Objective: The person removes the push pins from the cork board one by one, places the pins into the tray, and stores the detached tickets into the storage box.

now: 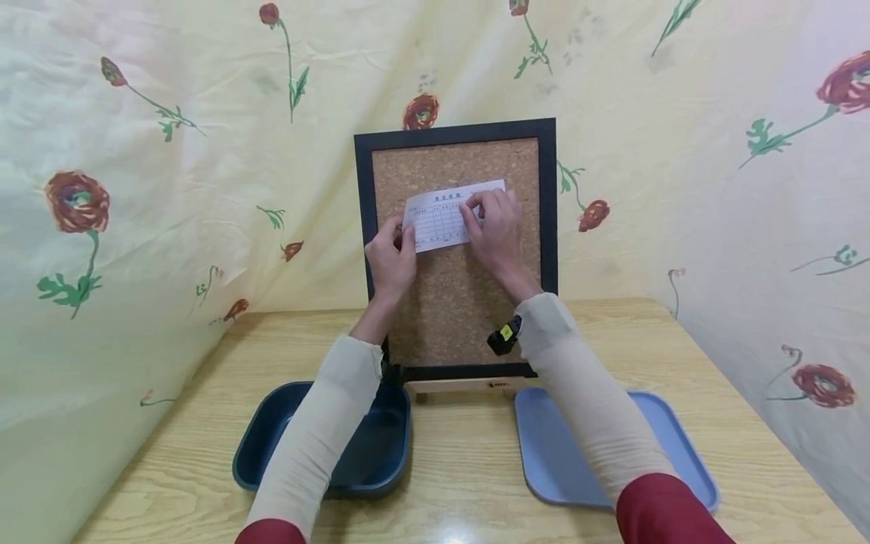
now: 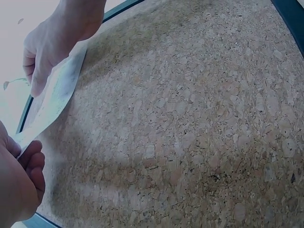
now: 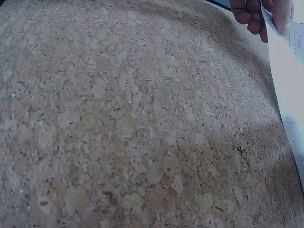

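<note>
A white printed paper form [image 1: 430, 225] with a ruled table is held slightly tilted against the upper half of a black-framed cork board [image 1: 455, 302]. My left hand [image 1: 393, 261] pinches its left edge between thumb and fingers, as the right wrist view also shows, with the form [image 3: 289, 85] bowed there. My right hand [image 1: 496, 230] is in front of the form's right part, thumb and index fingertips close together at the paper. Whether those fingertips hold something small is hidden. In the left wrist view the form [image 2: 64, 88] curves away from the cork near my left hand [image 2: 19, 178].
The board stands on a light wooden base [image 1: 469, 384] on a wood-grain table [image 1: 462, 453]. A dark blue bin [image 1: 406, 446] is at the left under my left forearm, a light blue tray [image 1: 540, 476] at the right under my right forearm. Floral cloth [image 1: 204, 166] hangs behind.
</note>
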{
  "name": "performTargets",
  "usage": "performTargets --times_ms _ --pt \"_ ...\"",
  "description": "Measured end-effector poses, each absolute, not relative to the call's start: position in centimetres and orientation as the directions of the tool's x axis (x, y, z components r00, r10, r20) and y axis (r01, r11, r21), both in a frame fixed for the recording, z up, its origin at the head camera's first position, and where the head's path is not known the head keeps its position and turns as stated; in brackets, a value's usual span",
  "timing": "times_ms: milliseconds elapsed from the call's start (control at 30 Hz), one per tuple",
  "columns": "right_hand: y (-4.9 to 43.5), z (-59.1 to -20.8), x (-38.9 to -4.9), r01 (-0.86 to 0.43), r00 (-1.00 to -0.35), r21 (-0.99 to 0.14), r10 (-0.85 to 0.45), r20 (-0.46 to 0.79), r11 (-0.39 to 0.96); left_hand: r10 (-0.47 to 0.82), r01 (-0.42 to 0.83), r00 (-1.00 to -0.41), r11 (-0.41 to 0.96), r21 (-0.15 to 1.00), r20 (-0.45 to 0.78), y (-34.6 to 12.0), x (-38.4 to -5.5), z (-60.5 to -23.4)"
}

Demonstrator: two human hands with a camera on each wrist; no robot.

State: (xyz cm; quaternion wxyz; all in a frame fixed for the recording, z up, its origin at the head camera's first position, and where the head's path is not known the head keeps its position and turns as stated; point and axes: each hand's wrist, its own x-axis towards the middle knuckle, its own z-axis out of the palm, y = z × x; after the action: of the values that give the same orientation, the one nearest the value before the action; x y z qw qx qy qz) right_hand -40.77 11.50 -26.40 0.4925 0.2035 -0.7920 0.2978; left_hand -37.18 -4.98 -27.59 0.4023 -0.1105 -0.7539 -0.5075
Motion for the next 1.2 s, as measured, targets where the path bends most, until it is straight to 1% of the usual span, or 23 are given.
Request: performTargets --times_ms 333,500,733,1200 --pt "11.6 -26.7 -40.3 -0.625 -0.427 -0.267 -0.035 0.904 0.734 -0.254 0.579 -0.672 0.405 0.707 0.696 -5.5 -36.4 -27.8" --pt "11.7 -27.1 -40.1 -0.621 -0.409 -0.235 -0.054 0.911 0.748 -0.249 0.578 -0.689 0.377 0.723 0.681 -5.8 -36.2 -28.2" --pt "11.9 -27.4 -40.1 -0.636 -0.384 -0.21 -0.068 0.921 0.742 -0.261 0.57 -0.695 0.368 0.734 0.67 -6.3 -36.1 -28.8" --pt "12.3 -28.0 -39.4 -0.652 -0.383 -0.201 -0.089 0.919 0.731 -0.252 0.579 -0.704 0.338 0.742 0.664 -7.0 -35.2 -29.4"
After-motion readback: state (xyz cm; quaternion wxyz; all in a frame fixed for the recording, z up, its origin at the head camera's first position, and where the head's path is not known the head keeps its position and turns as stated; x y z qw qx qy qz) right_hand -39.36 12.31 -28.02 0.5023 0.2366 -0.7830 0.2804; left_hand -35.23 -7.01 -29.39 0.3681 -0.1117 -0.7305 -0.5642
